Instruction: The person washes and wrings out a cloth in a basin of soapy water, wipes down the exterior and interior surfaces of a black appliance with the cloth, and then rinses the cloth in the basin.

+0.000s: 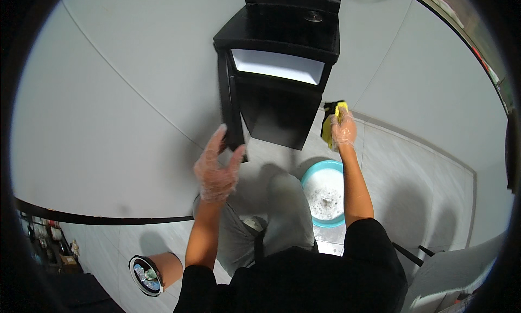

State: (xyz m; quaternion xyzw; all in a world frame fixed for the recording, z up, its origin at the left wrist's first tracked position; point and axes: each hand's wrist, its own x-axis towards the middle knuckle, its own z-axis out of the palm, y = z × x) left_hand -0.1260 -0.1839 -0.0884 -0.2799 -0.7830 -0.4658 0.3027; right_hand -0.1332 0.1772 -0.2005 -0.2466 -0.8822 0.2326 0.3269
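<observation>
A tall black cabinet-like appliance [276,28] stands against the grey wall, with a white area [281,65] showing below its top. A narrow black panel [230,101], apparently an open door seen edge-on, extends along its left side. My left hand [217,170], in a clear plastic glove, is close to the panel's lower end with thumb and fingers spread; contact is unclear. Also gloved, my right hand [345,128] grips a yellow-and-black cloth [327,132] right of the appliance. A turquoise basin [327,222] of foamy water [323,191] sits below, partly hidden by my right forearm.
An orange-brown waste bin [167,270] with a liner and crumpled plastic stands at the lower left. Cluttered shelves [49,244] lie beyond it. A grey chair [447,272] is at the lower right. Grey walls flank the tiled floor [390,158].
</observation>
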